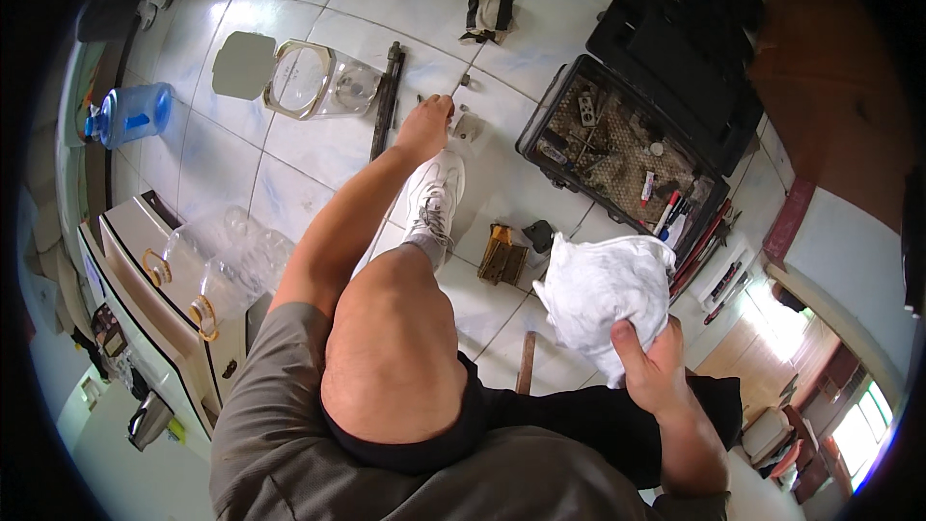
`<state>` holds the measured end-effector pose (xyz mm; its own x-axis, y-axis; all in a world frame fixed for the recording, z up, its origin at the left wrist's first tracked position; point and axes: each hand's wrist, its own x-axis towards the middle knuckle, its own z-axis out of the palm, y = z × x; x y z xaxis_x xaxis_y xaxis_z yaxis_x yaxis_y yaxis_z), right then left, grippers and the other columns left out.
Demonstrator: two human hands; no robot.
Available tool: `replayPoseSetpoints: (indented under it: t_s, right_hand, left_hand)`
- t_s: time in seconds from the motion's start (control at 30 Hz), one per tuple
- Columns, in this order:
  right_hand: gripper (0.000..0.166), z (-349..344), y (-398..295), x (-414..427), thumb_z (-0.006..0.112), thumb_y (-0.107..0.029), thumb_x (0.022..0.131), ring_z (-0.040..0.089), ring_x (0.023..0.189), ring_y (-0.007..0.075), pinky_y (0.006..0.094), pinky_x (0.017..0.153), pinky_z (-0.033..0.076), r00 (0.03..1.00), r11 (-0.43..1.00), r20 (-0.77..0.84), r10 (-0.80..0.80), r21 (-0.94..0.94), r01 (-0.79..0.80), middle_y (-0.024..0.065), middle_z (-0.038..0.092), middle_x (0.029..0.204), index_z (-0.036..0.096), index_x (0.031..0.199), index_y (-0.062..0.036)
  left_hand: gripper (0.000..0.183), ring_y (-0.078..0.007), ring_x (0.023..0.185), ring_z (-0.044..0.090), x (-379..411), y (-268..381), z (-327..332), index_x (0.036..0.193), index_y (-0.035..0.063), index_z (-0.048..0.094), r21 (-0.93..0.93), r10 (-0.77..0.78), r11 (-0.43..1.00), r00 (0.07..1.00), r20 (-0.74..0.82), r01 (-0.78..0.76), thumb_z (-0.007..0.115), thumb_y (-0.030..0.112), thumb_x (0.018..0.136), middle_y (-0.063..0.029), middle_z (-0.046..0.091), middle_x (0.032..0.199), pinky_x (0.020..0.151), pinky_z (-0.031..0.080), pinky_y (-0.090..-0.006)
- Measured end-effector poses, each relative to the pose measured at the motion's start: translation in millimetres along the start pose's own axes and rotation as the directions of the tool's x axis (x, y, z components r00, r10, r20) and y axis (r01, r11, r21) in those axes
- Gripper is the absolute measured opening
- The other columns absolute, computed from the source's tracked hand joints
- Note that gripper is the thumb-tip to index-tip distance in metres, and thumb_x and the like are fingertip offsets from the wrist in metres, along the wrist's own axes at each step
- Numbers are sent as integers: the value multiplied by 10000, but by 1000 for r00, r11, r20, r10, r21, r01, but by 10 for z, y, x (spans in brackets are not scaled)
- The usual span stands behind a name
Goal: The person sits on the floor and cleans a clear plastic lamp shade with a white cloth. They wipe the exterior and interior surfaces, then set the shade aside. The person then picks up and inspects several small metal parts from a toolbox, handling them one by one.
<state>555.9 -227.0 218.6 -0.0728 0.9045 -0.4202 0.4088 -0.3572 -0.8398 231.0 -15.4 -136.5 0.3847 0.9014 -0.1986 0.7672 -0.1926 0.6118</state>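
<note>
My left hand (427, 121) reaches down to the tiled floor just beyond a white sneaker (438, 192). Its fingers are drawn together; whether something small is between them is hidden. Close to the fingertips lie a small transparent piece (469, 127) and, farther off, a small dark metal part (465, 79). Dark metal bars (388, 105) rest on the floor to the left of that hand. My right hand (657, 365) grips a bunched white cloth (608, 297), thumb on top, held above the floor. The cloth hides what lies beneath it.
An open black toolbox (541, 119) with scattered tools and pens stands at right. A transparent container (324, 83), a blue water bottle (137, 116) and large transparent bottles (239, 260) are at left. A yellow-and-brown object (503, 257) and a striped cloth bundle (489, 9) lie on the floor.
</note>
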Motion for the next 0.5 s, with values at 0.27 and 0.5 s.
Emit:
replayPoseSetpoints:
  t_s: [0.27,0.5]
  right_hand:
    - [253,690,25,759,633,-221,1056,738,931,400,438,841,558,992,992,12,-123,35,122,221,763,1004,705,1151,3]
    - [296,764,-829,2239,695,-283,1019,742,819,431,477,707,564,914,921,-134,-383,-133,366,243,748,871,723,980,9]
  left_hand:
    - [79,-116,702,611,-551,544,-1094,1073,3,642,-750,-212,617,969,131,236,685,37,1017,-34,632,854,623,541,-294]
    - [98,-108,764,622,-1049,682,-1966,1128,30,645,-912,-371,409,917,-145,21,673,65,1041,-54,693,978,675,537,-287]
